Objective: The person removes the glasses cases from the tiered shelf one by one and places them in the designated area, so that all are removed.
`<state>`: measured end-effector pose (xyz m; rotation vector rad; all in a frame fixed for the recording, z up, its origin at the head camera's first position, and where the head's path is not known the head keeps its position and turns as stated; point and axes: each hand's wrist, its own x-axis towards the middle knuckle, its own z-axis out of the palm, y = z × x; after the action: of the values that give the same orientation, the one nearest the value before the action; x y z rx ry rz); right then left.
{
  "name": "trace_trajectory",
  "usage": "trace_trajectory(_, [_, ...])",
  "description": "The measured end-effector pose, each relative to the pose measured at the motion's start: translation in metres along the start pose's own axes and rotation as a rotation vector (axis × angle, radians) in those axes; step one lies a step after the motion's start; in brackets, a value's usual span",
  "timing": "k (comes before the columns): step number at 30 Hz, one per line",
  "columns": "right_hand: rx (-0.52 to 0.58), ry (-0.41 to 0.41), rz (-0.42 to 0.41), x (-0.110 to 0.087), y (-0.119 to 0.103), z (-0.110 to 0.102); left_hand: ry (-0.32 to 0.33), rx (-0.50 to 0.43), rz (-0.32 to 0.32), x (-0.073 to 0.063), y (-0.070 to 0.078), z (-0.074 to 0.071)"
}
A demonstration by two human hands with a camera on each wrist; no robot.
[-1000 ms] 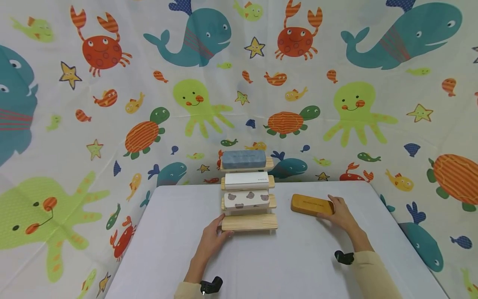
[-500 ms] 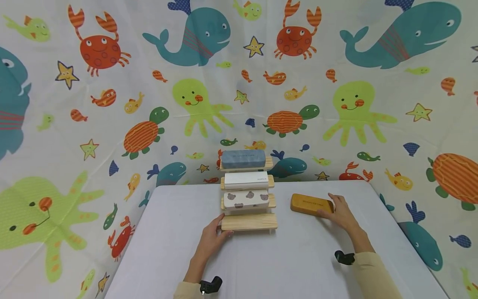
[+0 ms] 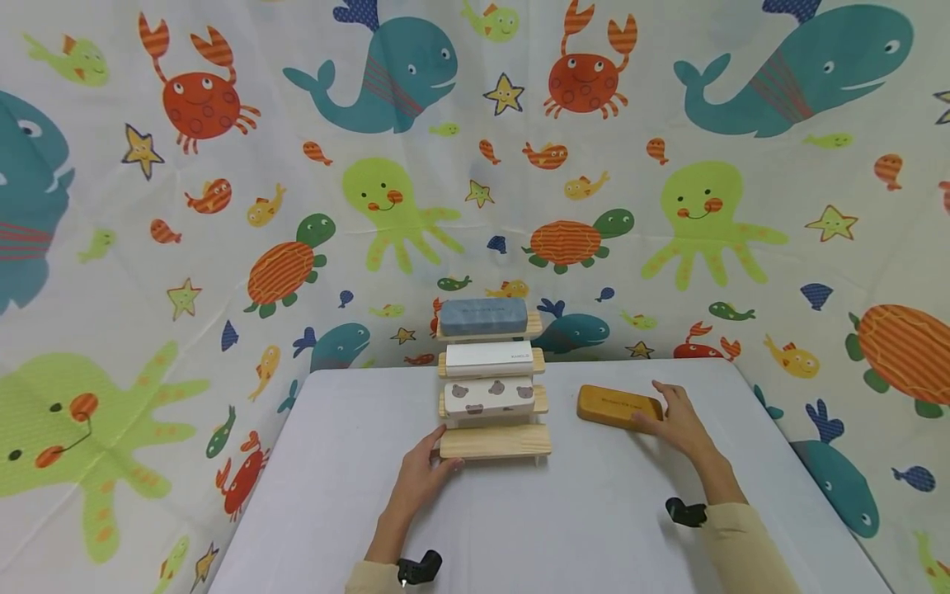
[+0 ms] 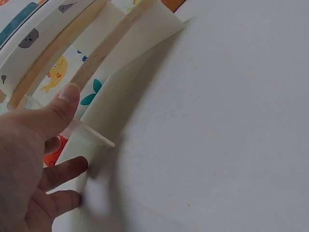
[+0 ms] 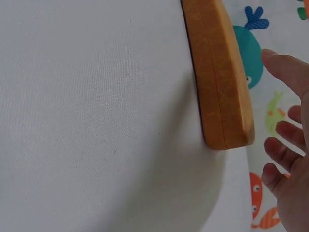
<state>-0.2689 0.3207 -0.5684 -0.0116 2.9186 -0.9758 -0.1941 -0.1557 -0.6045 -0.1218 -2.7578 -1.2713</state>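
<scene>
A tiered stand with wooden shelves [image 3: 496, 442] stands at the back middle of the table. Its lowest shelf is bare. My left hand [image 3: 418, 480] holds that shelf's left end; in the left wrist view the thumb [image 4: 69, 94] presses the board's front edge. A mustard-brown glasses case [image 3: 618, 407] lies slightly slanted on the table, right of the stand. Around its right end, my right hand [image 3: 679, 426] is spread with relaxed fingers. The right wrist view shows a gap between the thumb [image 5: 282, 67] and the case.
Above the bare shelf sit a bear-patterned white case [image 3: 490, 398], a plain white case [image 3: 490, 359] and, on top, a blue-grey case [image 3: 484, 316]. A sea-animal curtain [image 3: 475, 247] hangs behind the white table [image 3: 549, 528].
Both hands, the stand and the mustard-brown glasses case stay in place. Only the head view shifts very slightly.
</scene>
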Motion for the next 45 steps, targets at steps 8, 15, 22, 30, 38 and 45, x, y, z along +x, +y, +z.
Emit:
trace_trajectory(8, [-0.024,0.037,-0.033,0.0,-0.003,-0.001,0.0,-0.011,-0.003,-0.002,0.001,-0.002])
trace_trajectory(15, [-0.021,0.04,-0.043,-0.003,-0.011,-0.003,-0.006,-0.01,-0.007,-0.002,0.001,-0.002])
trace_trajectory(22, [-0.013,0.042,-0.051,-0.006,-0.017,-0.004,-0.004,-0.012,-0.002,-0.002,-0.001,-0.001])
trace_trajectory(30, [-0.016,0.072,-0.088,-0.006,-0.027,-0.007,0.001,-0.026,-0.012,-0.002,-0.002,0.0])
trace_trajectory(38, [-0.023,0.086,-0.126,-0.006,-0.037,-0.01,0.002,-0.036,-0.005,-0.001,-0.004,0.001])
trace_trajectory(45, [-0.027,0.096,-0.146,-0.011,-0.049,-0.014,0.002,-0.034,-0.002,-0.001,-0.003,0.001])
